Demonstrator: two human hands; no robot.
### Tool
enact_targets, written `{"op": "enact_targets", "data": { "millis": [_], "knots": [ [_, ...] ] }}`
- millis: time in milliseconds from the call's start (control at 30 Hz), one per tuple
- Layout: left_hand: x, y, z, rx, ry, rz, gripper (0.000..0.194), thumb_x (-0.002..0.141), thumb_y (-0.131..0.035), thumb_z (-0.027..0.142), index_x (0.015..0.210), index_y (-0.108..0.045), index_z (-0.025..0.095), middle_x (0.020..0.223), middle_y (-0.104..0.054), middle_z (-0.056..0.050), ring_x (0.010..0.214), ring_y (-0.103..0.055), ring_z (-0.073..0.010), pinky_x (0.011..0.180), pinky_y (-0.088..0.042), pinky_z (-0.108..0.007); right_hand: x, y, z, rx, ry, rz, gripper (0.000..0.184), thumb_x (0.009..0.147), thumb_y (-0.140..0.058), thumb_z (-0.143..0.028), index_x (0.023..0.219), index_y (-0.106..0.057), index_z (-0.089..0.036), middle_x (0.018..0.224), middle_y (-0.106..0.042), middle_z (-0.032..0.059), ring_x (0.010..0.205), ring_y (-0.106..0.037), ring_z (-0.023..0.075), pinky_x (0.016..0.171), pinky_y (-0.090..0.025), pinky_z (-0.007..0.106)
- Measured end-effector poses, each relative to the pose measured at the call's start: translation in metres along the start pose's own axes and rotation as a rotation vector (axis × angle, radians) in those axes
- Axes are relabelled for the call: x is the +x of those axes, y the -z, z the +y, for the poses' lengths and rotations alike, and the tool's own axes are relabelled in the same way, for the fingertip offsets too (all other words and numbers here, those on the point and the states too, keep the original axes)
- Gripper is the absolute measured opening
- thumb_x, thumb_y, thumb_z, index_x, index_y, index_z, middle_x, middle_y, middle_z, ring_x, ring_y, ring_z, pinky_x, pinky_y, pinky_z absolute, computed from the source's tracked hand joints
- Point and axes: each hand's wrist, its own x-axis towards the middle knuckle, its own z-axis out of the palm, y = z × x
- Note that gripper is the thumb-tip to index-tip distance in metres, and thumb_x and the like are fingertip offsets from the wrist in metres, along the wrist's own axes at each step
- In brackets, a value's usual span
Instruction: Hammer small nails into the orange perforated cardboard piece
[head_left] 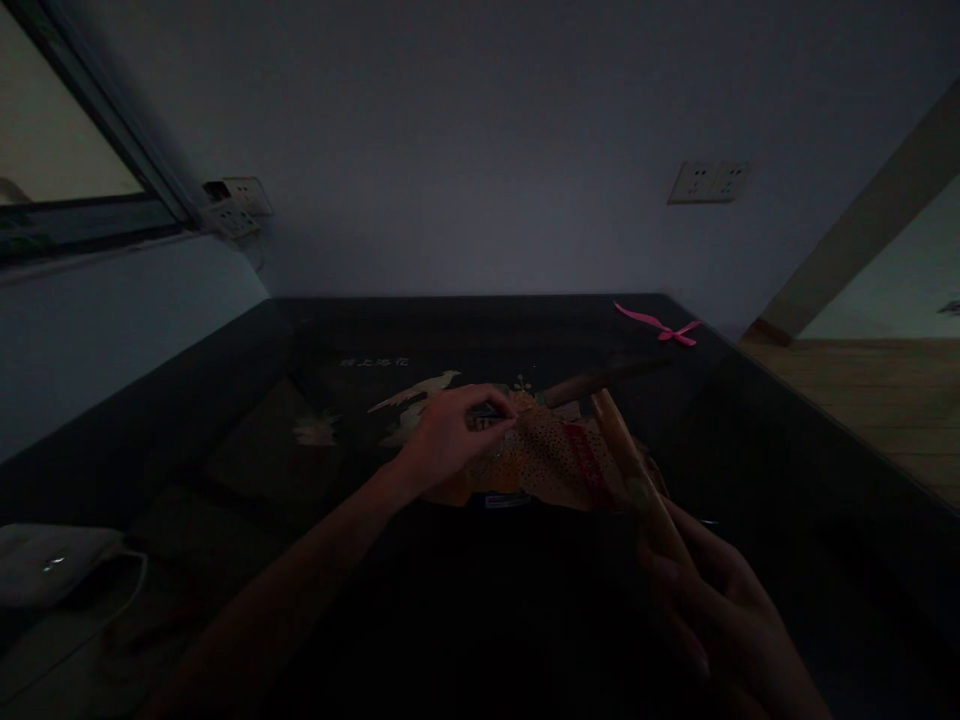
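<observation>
The room is dim. A folding fan (pixel 551 455) with wooden ribs and a dotted orange-tan leaf bearing a red strip lies partly spread over a dark glossy table (pixel 765 440). My left hand (pixel 450 435) reaches forward and pinches the far left edge of the fan's leaf with closed fingers. My right hand (pixel 712 595), near the bottom right, is wrapped around the fan's wooden outer rib (pixel 622 445), which points up and away from me.
A pink ribbon (pixel 664 327) lies at the table's far right corner. A white device with a cable (pixel 52 565) sits at the near left. Wall sockets (pixel 709 182) and a power strip (pixel 232 205) hang on the walls. Wooden floor (pixel 885 400) lies to the right.
</observation>
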Motion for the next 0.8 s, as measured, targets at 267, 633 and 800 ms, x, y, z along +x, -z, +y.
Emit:
{"op": "enact_targets", "data": {
  "millis": [267,633,800],
  "knots": [
    [-0.001,-0.015,-0.014,-0.009,0.024,-0.044,0.001,0.078,-0.065,0.016,0.079,-0.065,0.017,0.077,-0.069,0.001,0.072,-0.064,-0.0137,0.068,-0.049,-0.025,0.002,0.0,0.001,-0.023,0.007,-0.025,0.062,0.07,-0.076,-0.044,0.124,-0.058,-0.02,0.051,-0.056,-0.005,0.029,-0.035,0.0029,0.028,-0.028,0.013],
    [-0.002,-0.018,-0.018,-0.001,0.01,-0.023,0.002,0.078,-0.064,0.015,0.078,-0.065,0.017,0.076,-0.069,0.001,0.07,-0.065,-0.0129,0.068,-0.05,-0.024,-0.002,-0.007,-0.002,-0.071,-0.003,-0.03,0.064,0.069,-0.075,-0.048,0.126,-0.06,-0.023,0.053,-0.055,-0.0048,0.033,-0.034,0.0028,0.03,-0.027,0.013],
    [-0.002,-0.021,-0.021,-0.062,0.048,-0.016,0.001,0.077,-0.065,0.016,0.078,-0.065,0.016,0.076,-0.07,0.0,0.069,-0.066,-0.0133,0.068,-0.052,-0.024,-0.003,-0.006,-0.019,-0.185,0.023,-0.053,0.061,0.072,-0.074,-0.044,0.128,-0.059,-0.024,0.055,-0.053,-0.0061,0.034,-0.038,0.0041,0.03,-0.031,0.012]
  ]
}}
